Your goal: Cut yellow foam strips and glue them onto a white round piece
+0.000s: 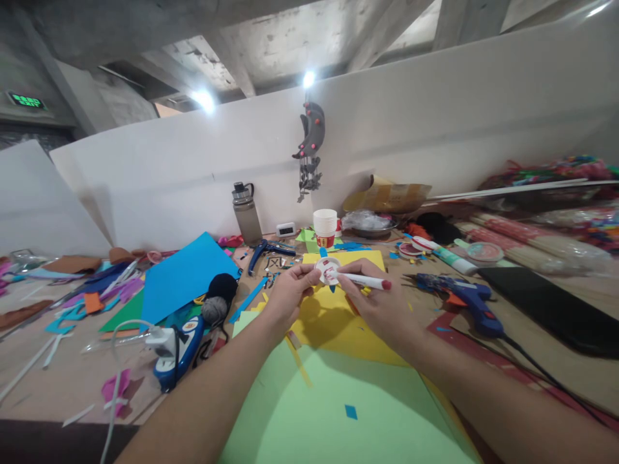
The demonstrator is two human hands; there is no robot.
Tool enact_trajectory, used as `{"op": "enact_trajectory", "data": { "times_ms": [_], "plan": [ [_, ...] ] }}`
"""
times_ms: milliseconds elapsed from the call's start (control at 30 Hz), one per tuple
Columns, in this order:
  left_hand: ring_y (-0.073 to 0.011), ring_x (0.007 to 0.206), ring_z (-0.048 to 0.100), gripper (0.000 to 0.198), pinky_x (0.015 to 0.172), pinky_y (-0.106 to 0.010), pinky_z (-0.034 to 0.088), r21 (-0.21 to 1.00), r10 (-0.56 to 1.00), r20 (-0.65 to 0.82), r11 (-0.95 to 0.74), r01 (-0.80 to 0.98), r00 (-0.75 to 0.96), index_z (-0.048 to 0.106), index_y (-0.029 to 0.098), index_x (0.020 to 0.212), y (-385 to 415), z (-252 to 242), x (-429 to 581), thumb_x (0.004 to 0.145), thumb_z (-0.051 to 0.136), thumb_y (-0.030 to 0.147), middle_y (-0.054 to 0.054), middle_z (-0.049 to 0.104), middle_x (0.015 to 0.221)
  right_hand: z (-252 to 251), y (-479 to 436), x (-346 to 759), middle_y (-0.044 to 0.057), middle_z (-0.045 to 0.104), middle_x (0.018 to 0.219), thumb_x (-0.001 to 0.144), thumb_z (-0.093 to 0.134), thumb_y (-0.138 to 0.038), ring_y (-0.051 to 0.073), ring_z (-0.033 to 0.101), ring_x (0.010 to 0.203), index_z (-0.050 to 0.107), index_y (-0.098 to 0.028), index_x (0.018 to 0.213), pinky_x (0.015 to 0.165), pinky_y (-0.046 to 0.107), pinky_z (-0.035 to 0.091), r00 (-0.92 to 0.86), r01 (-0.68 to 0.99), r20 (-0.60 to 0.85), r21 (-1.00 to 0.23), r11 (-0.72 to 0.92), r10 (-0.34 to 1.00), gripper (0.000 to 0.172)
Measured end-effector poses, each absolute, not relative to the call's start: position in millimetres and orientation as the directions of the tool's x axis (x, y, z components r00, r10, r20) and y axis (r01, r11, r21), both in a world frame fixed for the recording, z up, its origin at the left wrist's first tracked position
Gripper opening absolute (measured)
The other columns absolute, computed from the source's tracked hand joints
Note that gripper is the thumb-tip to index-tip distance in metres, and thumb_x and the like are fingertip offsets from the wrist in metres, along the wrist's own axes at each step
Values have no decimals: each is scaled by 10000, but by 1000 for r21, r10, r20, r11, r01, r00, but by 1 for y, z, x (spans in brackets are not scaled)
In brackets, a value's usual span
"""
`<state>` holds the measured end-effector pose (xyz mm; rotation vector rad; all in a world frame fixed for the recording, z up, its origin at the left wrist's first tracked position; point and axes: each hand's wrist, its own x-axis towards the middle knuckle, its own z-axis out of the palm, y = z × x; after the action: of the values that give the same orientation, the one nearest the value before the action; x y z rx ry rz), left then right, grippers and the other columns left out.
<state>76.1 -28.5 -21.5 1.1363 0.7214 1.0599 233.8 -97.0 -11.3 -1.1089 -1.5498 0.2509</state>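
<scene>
The left hand (285, 298) pinches a white disc (325, 265) with red marks; the right hand (372, 306) grips a red-ended marker (367, 281) pointed at it. The disc is held above yellow paper (358, 332). From the disc, stacked cups (325, 222) stand at twelve o'clock, a blue glue gun (476, 309) lies at three, and a grey yarn ball (215, 310) at nine.

Head-worn; facing forward and down from close behind left hand (287, 296) and right hand (371, 298); taking in worktable (29, 380) near, white partition (193, 167) beyond, concrete ceiling (120, 32) at top.
</scene>
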Motion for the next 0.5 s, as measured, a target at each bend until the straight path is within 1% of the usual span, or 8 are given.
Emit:
{"op": "enact_trajectory", "data": {
  "times_ms": [100,267,333,500],
  "plan": [
    [-60,575,472,364,558,-207,329,947,932,49,70,-312,359,696,139,796,-28,-22,76,575,829,395,1,600,676,-12,-97,234,32,671,803,876,542,-330,157,619,708,619,-210,858,650,269,480,96,498,661,-679,539,744,144],
    [-48,555,442,373,532,-196,316,948,929,50,72,-311,367,716,145,812,-31,-20,76,575,825,412,5,589,663,-9,-100,233,37,681,836,872,549,-321,170,633,748,621,-221,876,681,286,495,110,486,679,-674,557,726,123],
    [-44,543,422,386,517,-194,308,952,931,46,70,-300,363,725,143,808,-32,-18,77,563,828,423,6,582,650,-8,-101,233,39,685,835,871,550,-323,172,637,741,623,-222,878,679,289,500,116,483,674,-680,551,730,125],
    [-48,547,427,413,513,-193,308,951,935,30,83,-298,354,734,152,794,-33,-16,78,520,842,441,3,586,643,-10,-99,232,40,685,834,867,558,-324,173,640,738,625,-223,876,683,295,508,118,487,681,-674,555,723,122]
  ]
}}
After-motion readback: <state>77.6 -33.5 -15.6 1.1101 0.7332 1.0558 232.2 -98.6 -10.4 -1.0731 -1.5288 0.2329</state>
